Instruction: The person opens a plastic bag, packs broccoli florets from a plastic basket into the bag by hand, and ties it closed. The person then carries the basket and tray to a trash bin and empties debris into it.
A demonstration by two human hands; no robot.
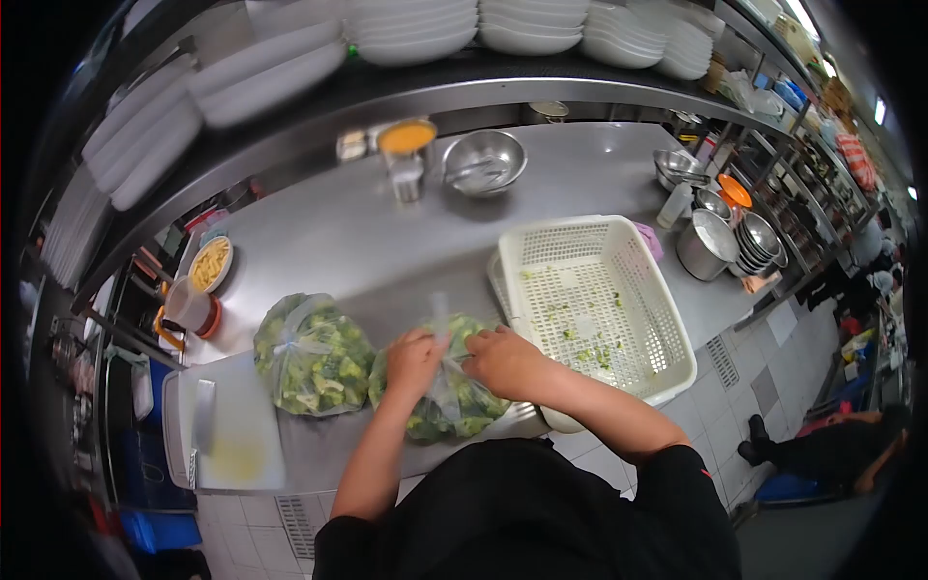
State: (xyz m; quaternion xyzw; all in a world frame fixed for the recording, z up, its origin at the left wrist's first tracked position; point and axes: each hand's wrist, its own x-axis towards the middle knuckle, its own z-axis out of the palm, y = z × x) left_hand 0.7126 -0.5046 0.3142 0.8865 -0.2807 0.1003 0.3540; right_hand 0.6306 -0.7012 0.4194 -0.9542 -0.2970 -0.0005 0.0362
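Note:
A clear plastic bag of broccoli [462, 410] rests on the steel worktop in front of me, its gathered neck standing up between my hands. My left hand [416, 358] pinches the plastic at the left of the neck. From the other side, the curled fingers of my right hand [505, 361] grip the bag near its top; the fingertips are partly hidden. To the left lies a second clear bag of broccoli [319, 372], with its neck knotted. On my right, a white perforated basket [657, 338] holds scattered green bits.
A cutting board [253, 411] with a cleaver [203, 416] lies at the left edge. Farther back are a steel bowl [485, 162] and an orange-topped container [407, 140]. Bowls and a steel pot [708, 246] stand right; stacked white dishes [411, 29] fill the overhead shelf.

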